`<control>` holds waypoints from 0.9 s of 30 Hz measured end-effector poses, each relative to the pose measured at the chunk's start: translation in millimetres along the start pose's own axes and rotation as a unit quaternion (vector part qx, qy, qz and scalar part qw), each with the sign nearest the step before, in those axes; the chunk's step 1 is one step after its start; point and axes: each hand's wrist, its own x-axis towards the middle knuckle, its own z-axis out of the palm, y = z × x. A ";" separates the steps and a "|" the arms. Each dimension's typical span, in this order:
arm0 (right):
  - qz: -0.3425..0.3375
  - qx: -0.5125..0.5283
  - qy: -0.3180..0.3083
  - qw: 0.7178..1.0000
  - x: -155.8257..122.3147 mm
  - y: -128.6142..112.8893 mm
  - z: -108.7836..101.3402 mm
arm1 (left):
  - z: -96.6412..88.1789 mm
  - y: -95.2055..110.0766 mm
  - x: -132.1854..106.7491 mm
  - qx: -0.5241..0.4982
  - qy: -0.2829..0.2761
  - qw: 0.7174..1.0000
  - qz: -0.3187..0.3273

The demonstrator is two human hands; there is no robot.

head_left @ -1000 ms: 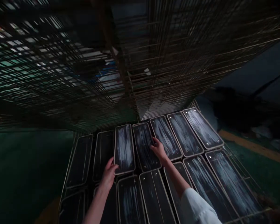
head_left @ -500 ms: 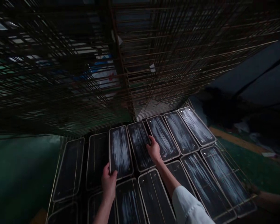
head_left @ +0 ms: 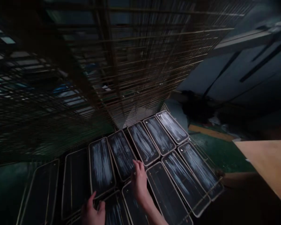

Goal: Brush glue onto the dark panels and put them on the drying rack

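Observation:
Dark rectangular panels with rounded corners and pale rims lie in rows on a wire rack; several bear whitish streaks. At the near end of a streaked panel (head_left: 102,165), my left hand (head_left: 93,212) is open, thumb and fingers apart, with nothing seen between them. My right hand (head_left: 140,181) is over the near end of another streaked panel (head_left: 121,153), its fingers loosely bent and holding nothing visible. Whether its fingertips touch the panel I cannot tell. Its forearm covers part of a darker panel (head_left: 130,197) in the nearer row.
Tall stacked wire racks (head_left: 135,59) rise behind the panels. To the right are a light brown board (head_left: 267,162), green floor (head_left: 203,148) and a dark heap (head_left: 194,104) by a grey wall. Thin wire edges stick out along the rack's right side.
My view has turned right, so the panels appear further left. My left hand has come off the panel edge it held and drawn back. My right hand has moved toward the panels' near ends.

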 end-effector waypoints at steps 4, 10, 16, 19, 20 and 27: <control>0.038 0.076 -0.022 0.996 -106.3 14.4 -90.9 | 24.1 59.4 -71.0 -0.070 -0.093 0.991 0.061; 0.207 0.046 0.043 0.976 -252.7 75.8 -268.0 | 64.7 155.0 -185.2 -0.181 -0.326 0.926 0.062; 0.381 0.025 0.220 0.897 -361.5 91.8 -409.5 | 85.6 206.2 -316.3 -0.102 -0.514 0.843 0.126; 0.428 -0.038 0.308 0.848 -423.4 106.7 -478.2 | 107.7 234.3 -402.8 -0.064 -0.588 0.783 0.193; 0.452 -0.067 0.337 0.823 -448.6 114.6 -500.5 | 114.4 245.1 -434.0 -0.053 -0.607 0.759 0.231; 0.704 -0.170 0.382 0.574 -589.9 172.6 -595.8 | 150.3 303.3 -628.2 0.041 -0.592 0.600 0.537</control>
